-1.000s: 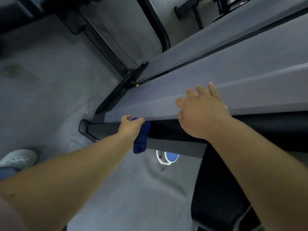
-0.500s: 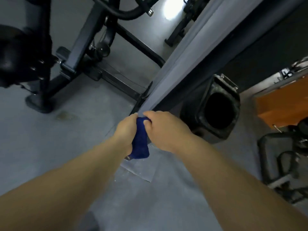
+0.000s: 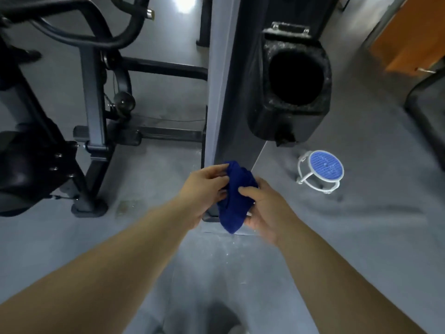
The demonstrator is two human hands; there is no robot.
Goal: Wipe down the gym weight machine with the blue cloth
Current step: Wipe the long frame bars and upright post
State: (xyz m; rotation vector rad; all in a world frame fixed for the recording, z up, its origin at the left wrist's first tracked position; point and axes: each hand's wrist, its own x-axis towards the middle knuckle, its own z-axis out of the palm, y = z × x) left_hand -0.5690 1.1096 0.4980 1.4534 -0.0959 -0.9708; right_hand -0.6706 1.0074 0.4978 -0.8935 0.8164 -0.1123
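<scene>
Holding the blue cloth (image 3: 234, 201) between them, both hands are meeting at the centre of the frame. The left hand (image 3: 204, 186) is pinching the upper left part of the bunched cloth with its thumb and fingers. The right hand (image 3: 267, 208) is grasping the cloth from the right side, with its thumb lying over the fabric and its fingers curling underneath. The cloth is hanging as a crumpled bundle (dark blue, its lower end drooping down) just in front of the weight machine (image 3: 218, 92), at the foot of the grey upright panel. Whether it is touching the panel, I cannot tell.

A black container (image 3: 293, 112) with a round dark opening is standing to the right of the panel, in the upper middle. A small stool (image 3: 323, 166) with a blue round seat is standing on the grey floor (image 3: 361, 237) at the right. A black frame (image 3: 92, 92) of other equipment is filling the upper left, and an orange-brown panel (image 3: 409, 32) is showing in the upper right corner.
</scene>
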